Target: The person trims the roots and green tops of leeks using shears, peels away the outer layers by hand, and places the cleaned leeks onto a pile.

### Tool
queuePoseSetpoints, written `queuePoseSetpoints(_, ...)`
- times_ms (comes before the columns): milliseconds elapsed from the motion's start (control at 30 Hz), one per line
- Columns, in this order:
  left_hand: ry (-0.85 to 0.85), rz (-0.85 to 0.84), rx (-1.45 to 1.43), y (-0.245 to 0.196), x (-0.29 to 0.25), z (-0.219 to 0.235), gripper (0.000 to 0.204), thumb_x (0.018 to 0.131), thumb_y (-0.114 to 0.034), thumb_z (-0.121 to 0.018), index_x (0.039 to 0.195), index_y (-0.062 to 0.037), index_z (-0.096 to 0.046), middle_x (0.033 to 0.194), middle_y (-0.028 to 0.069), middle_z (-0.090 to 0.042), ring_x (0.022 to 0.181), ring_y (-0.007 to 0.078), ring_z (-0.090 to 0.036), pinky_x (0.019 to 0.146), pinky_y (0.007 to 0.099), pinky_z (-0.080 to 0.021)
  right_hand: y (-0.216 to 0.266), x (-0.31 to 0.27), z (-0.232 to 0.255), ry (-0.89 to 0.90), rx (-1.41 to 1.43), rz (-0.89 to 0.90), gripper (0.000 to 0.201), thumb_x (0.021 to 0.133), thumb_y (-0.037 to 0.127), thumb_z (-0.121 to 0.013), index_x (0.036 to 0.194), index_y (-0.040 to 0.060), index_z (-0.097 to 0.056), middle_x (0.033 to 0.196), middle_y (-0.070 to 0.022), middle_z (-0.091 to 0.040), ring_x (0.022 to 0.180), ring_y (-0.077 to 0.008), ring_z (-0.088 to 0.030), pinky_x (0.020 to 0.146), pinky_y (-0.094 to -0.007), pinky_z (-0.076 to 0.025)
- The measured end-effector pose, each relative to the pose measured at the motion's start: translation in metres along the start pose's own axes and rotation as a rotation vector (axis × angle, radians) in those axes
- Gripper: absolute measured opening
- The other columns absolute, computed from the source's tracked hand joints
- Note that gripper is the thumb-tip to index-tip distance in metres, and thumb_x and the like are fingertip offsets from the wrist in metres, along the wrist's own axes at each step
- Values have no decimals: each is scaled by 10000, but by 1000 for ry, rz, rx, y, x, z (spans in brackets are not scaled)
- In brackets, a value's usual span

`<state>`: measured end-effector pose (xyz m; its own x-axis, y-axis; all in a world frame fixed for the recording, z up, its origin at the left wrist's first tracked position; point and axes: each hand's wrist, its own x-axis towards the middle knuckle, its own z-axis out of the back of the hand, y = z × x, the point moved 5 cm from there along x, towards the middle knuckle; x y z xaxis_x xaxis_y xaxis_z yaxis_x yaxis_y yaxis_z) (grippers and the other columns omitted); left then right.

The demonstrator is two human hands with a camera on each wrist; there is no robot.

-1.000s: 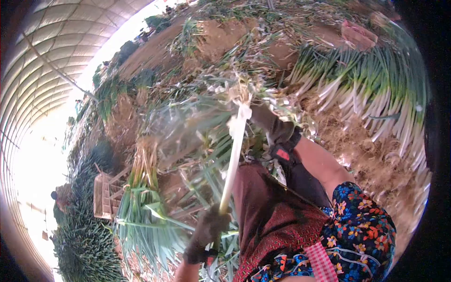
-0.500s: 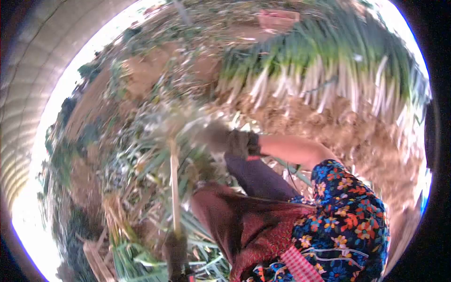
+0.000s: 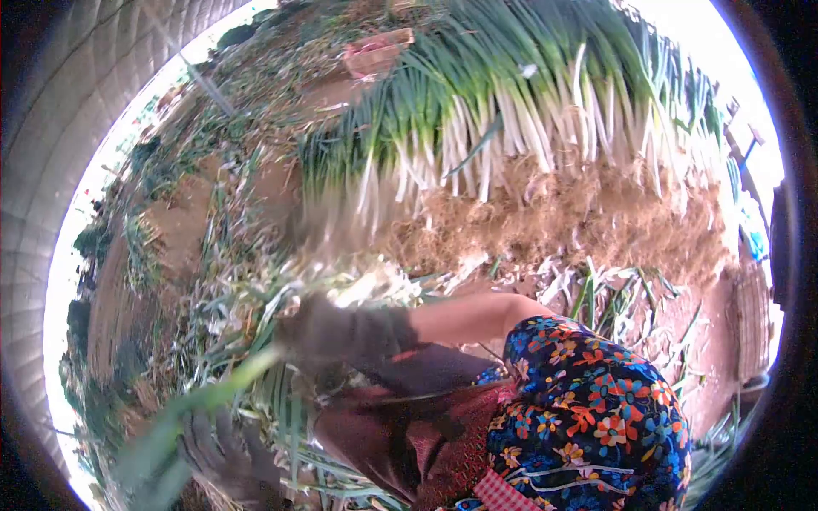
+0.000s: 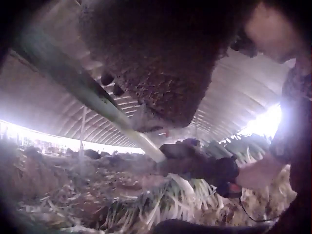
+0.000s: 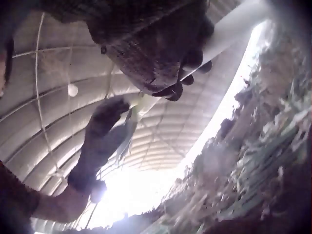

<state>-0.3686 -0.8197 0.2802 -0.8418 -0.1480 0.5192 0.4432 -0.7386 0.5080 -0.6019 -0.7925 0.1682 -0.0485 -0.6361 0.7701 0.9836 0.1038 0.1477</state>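
Note:
A long green onion (image 3: 247, 372) slants between the two gloved hands, blurred at its leafy end. The right hand (image 3: 345, 334) grips its pale stalk; in the right wrist view the curled fingers of the right hand (image 5: 161, 53) wrap the white stalk (image 5: 231, 30). Below the leaves, the left hand (image 3: 228, 456) has its fingers spread and loosely bent. In the left wrist view the left hand (image 4: 151, 63) is beside the stalk (image 4: 117, 116), and the right hand (image 4: 195, 163) is at its pale end. Contact between the left hand and the onion is unclear.
A long row of green onions (image 3: 511, 111) lies with roots on the soil beyond the right arm. A pinkish crate (image 3: 375, 55) stands at the back. Loose leaves and peelings (image 3: 230, 298) cover the ground; an arched cover (image 5: 48, 87) curves overhead.
The head view has swung right. The left hand has gone from gripping the stalk to spread fingers near the leaves. The onion has turned from upright to slanting, its pale end now at the right hand.

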Motion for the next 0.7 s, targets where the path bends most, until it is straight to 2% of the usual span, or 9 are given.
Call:
queuePoseSetpoints(133,58,-45,6,-19,29,17,572,889,-331,-639,1393,-90,-514,1411,197,-509,1299,367,-479,1078,544,-369,-136,-17,64,-116,-135,-344,217,868,354,-669,920,144,-671,649,-61,-639,583,-227,-644,477,-386,-506)
queuePoseSetpoints(200,107,-65,17,-23,33,15,625,886,-374,-646,1430,-109,-491,1427,193,-501,1323,352,-469,1087,533,-370,-185,-30,158,-189,-684,-270,162,916,285,-640,890,125,-639,636,14,-604,444,-146,-561,406,-281,-472)
queuePoseSetpoints(233,125,-62,0,-23,29,6,611,884,-364,-646,1418,-106,-499,1418,196,-506,1317,355,-473,1085,532,-370,-219,-36,207,-99,-814,-592,209,926,325,-634,919,116,-641,669,-18,-640,508,-155,-615,431,-281,-512)
queuePoseSetpoints(267,134,-53,-23,-22,25,-2,598,882,-353,-646,1406,-102,-507,1409,198,-511,1311,359,-476,1084,531,-370,-270,-70,253,-348,-705,-436,268,925,382,-641,907,115,-640,670,-38,-656,603,-151,-660,449,-272,-530)
queuePoseSetpoints(300,142,-34,-55,-21,18,-13,584,879,-343,-646,1394,-99,-515,1400,201,-516,1305,362,-480,1082,530,-371,-277,-76,315,-255,-624,-838,320,934,406,-636,999,92,-642,746,-78,-687,695,-171,-682,518,-309,-550)
queuePoseSetpoints(433,190,94,-228,-14,-15,-69,530,871,-301,-647,1344,-85,-546,1363,211,-536,1281,375,-493,1076,526,-372,-333,-178,443,-655,-946,-944,518,917,436,-647,1236,34,-571,824,-213,-691,760,-362,-676,679,-450,-546)
queuePoseSetpoints(533,243,233,-376,-13,-45,-117,490,864,-270,-648,1308,-75,-570,1335,219,-551,1262,385,-503,1071,524,-373,-306,-169,411,-486,-850,-948,553,913,432,-637,1310,58,-547,997,-255,-679,888,-390,-673,781,-485,-533)
queuePoseSetpoints(567,266,281,-421,-12,-56,-131,477,862,-259,-648,1295,-72,-578,1326,222,-556,1256,388,-507,1069,523,-373,-319,-179,379,-322,-767,-1081,578,910,432,-642,1358,85,-528,1017,-239,-687,896,-379,-683,777,-470,-541)
queuePoseSetpoints(700,352,515,-528,-5,-128,-159,426,853,-217,-649,1246,-58,-609,1289,233,-575,1232,401,-520,1062,519,-374,-280,-180,182,81,-355,-747,494,903,427,-636,1285,116,-599,1010,-216,-686,849,-350,-684,727,-455,-555)
